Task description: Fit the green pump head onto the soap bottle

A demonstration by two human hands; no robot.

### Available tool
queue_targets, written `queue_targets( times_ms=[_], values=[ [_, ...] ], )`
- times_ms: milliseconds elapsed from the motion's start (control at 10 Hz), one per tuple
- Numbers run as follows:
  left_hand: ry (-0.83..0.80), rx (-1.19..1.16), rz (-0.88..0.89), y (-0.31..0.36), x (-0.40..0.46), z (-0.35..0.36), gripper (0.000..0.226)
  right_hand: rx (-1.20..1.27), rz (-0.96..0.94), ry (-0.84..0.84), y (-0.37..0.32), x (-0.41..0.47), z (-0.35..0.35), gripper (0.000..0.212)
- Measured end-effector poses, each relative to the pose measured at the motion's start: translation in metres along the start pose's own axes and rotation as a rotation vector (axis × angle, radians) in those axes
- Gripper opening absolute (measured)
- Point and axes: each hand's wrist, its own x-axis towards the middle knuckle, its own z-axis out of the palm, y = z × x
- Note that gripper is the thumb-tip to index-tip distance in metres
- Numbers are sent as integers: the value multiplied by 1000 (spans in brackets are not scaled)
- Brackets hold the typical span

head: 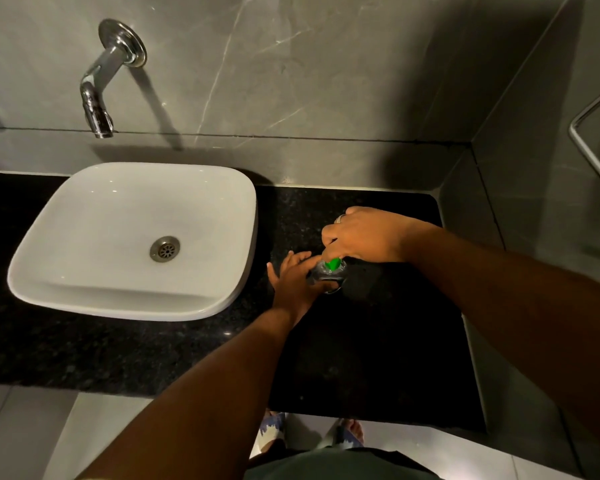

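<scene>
A clear soap bottle [327, 274] stands on the black granite counter [378, 341], to the right of the sink. My left hand [293, 277] wraps around its left side and holds it. The green pump head [334, 263] sits at the top of the bottle, mostly covered by my right hand [364, 237], whose fingers close down on it from above. Only a small green part shows below my fingers. Whether the pump is seated on the neck is hidden by my hand.
A white basin [66, 271] sits on the counter's left half, with a chrome wall tap [96, 98] above it. Grey tiled walls close in the back and right side. A metal rail [593, 140] is on the right wall. My feet show below the counter's edge.
</scene>
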Motion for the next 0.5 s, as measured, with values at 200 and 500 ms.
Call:
queue_targets(
  times_ms=[200,500],
  values=[
    [-34,16,-3,-3,-6,2,73,218,320,167,-9,-17,23,79],
    [36,329,110,33,14,-74,67,868,720,1462,-101,-132,-44,51]
  ],
)
